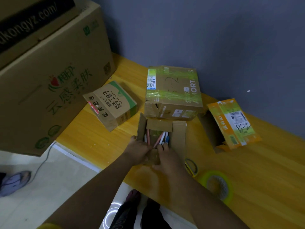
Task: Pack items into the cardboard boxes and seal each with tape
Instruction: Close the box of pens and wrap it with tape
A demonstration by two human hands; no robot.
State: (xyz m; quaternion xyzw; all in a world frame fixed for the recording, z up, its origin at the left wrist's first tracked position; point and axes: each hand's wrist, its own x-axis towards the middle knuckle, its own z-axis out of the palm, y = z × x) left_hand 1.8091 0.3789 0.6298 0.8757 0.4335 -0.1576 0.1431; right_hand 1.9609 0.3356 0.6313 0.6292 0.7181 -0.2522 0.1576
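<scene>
both hands meet at the near edge of the open box [179, 138] in the middle of the yellow table [247, 171]; pens [162, 138] lie inside it. the left hand [137, 150] curls over the near flap, gripping it. the right hand [165, 156] has its fingers bent on that flap too, thumb below. a tape roll [217, 185] and scissors [191, 166] sit just right of the right arm. a taped box [173, 91] touches the open box's far side.

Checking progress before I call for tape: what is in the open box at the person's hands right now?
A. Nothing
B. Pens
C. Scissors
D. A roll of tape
B: several pens lie inside the open box whose flaps are up, with the left hand and right hand at its near edge.
</scene>
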